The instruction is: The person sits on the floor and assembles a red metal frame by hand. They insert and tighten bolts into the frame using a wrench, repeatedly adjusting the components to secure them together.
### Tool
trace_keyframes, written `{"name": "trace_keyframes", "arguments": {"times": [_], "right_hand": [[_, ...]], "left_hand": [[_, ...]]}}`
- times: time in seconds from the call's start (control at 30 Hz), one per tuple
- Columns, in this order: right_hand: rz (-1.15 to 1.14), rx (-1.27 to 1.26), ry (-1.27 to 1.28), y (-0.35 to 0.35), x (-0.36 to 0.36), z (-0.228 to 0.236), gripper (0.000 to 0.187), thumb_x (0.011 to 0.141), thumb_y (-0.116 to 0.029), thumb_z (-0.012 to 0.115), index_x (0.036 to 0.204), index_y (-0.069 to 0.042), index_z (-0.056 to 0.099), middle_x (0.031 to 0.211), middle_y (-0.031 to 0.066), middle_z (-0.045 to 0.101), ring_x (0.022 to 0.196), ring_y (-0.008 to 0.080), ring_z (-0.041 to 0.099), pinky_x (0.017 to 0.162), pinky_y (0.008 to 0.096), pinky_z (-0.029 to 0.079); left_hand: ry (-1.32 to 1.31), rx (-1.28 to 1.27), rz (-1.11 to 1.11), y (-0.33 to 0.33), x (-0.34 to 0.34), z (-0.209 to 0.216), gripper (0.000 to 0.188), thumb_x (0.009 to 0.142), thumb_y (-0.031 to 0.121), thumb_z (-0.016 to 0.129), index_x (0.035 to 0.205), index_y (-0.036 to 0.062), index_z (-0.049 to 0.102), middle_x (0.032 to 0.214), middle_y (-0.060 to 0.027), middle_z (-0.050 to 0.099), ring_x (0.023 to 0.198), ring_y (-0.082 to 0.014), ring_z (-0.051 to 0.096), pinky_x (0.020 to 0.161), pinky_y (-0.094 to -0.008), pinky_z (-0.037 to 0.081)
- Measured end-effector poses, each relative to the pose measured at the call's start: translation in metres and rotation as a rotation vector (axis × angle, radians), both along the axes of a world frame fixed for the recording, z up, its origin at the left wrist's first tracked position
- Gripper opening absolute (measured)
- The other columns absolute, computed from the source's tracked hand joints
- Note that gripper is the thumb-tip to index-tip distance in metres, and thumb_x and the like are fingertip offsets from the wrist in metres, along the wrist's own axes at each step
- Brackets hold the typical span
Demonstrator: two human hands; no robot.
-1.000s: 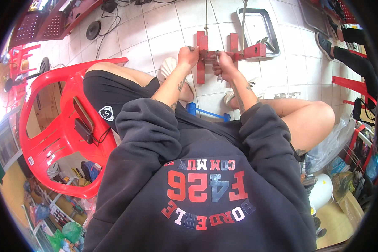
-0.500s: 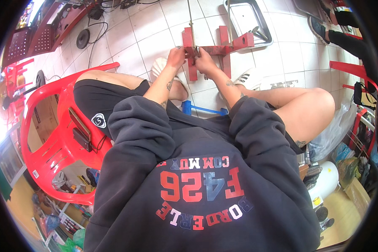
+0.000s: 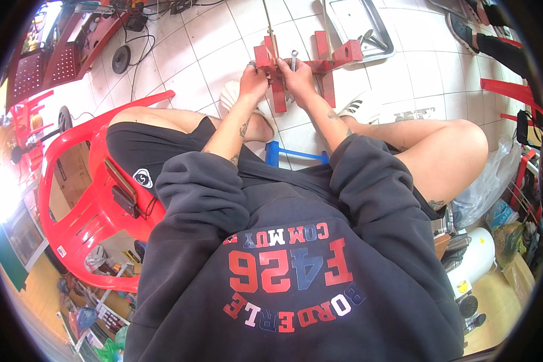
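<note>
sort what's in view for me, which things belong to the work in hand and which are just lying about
Seem to belong:
wrench, in the right hand
red metal frame, with the left hand at it
perhaps the shallow tray nearby

Seem just about:
red plastic chair
black disc on the floor
clear plastic bag

Cluttered workshop by its look, white tiled floor (image 3: 211,48), 1 wrench (image 3: 294,57) at a red metal frame (image 3: 320,66), grey tray (image 3: 387,36) with metal tools (image 3: 375,41), red panel (image 3: 31,69) with punched holes, loose black cables (image 3: 178,7) at the upper left, bags (image 3: 84,320) jumbled at the lower left
</note>
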State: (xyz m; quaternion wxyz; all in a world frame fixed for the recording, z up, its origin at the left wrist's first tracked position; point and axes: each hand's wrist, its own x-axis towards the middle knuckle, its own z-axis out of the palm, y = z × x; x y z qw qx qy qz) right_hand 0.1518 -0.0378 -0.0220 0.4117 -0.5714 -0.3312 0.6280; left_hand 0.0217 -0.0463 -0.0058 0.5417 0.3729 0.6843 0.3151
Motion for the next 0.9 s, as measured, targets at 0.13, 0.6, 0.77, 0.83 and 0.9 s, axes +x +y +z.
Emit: {"name": "trace_keyframes", "arguments": {"times": [0.13,0.6,0.77,0.83,0.9], "right_hand": [[-0.049,-0.009,0.053,-0.003,-0.008,0.002,0.032,0.093,-0.031,0.062,0.092,0.001,0.065,0.075,0.004,0.065,0.066,0.0089,0.057,0.059,0.0263,0.046],[0.179,-0.039,-0.396,0.011,-0.004,0.002,0.047,0.092,-0.035,0.058,0.102,0.011,0.06,0.097,0.0293,0.065,0.095,0.0394,0.064,0.081,0.044,0.048],[0.188,0.006,-0.441,0.01,-0.004,-0.006,0.046,0.093,-0.035,0.058,0.101,0.01,0.061,0.093,0.0247,0.065,0.09,0.0333,0.062,0.076,0.0419,0.048],[0.153,-0.003,-0.442,0.013,-0.004,-0.024,0.04,0.095,-0.033,0.057,0.095,0.006,0.064,0.079,0.0125,0.067,0.073,0.0167,0.062,0.066,0.0353,0.049],[0.205,-0.079,-0.42,0.014,-0.004,-0.008,0.037,0.095,-0.032,0.057,0.094,0.004,0.065,0.079,0.0106,0.066,0.073,0.0149,0.062,0.065,0.0338,0.049]], "left_hand": [[0.07,0.044,0.001,-0.003,0.001,-0.019,0.027,0.094,0.008,0.037,0.1,-0.0011,0.061,0.089,-0.016,0.069,0.08,-0.026,0.068,0.07,-0.0374,0.052],[0.581,0.149,-0.26,-0.005,0.011,0.042,0.028,0.091,0.01,0.041,0.092,-0.0033,0.066,0.092,-0.0268,0.065,0.091,-0.0416,0.062,0.081,-0.0481,0.046],[0.494,0.187,-0.135,-0.009,0.01,0.024,0.023,0.091,0.012,0.046,0.091,-0.0013,0.065,0.091,-0.0248,0.066,0.088,-0.0408,0.064,0.078,-0.0471,0.049],[0.429,0.174,-0.128,-0.006,0.01,0.023,0.023,0.091,0.012,0.047,0.092,-0.0022,0.064,0.091,-0.0251,0.066,0.089,-0.0415,0.063,0.078,-0.0472,0.049],[0.51,0.203,-0.08,-0.006,0.006,0.006,0.027,0.091,0.016,0.046,0.088,-0.004,0.064,0.089,-0.027,0.065,0.088,-0.0427,0.063,0.077,-0.0483,0.048]]}}
